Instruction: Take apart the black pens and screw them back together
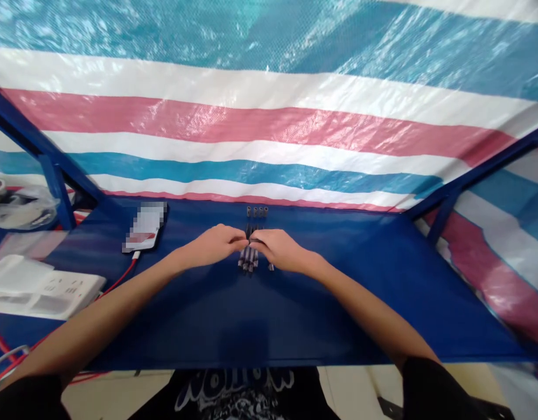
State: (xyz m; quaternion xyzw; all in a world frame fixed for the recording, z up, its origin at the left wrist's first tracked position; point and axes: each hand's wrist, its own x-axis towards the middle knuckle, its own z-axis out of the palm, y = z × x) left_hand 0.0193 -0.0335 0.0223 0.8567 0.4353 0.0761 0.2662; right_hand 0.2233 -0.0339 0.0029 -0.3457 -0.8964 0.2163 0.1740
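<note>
My left hand [217, 245] and my right hand [281, 248] meet over the middle of the blue table [251, 315]. The fingers of both are pinched together, fingertips nearly touching, and a small dark thing between them is too hidden to name. Just below the fingertips lies a bundle of several slim, dark, shiny rods [250, 259] side by side. One more short dark piece [271, 266] shows under my right hand. Beyond my fingers, dark thin ends [254, 228] stick out, partly covered.
Several small grey cylinders [257, 212] stand in a row at the table's back. On the left are a phone [145, 227] with a red cable [122, 279] and a white power strip [63, 291]. Blue frame bars [474, 169] and a striped tarp [269, 125] enclose the table.
</note>
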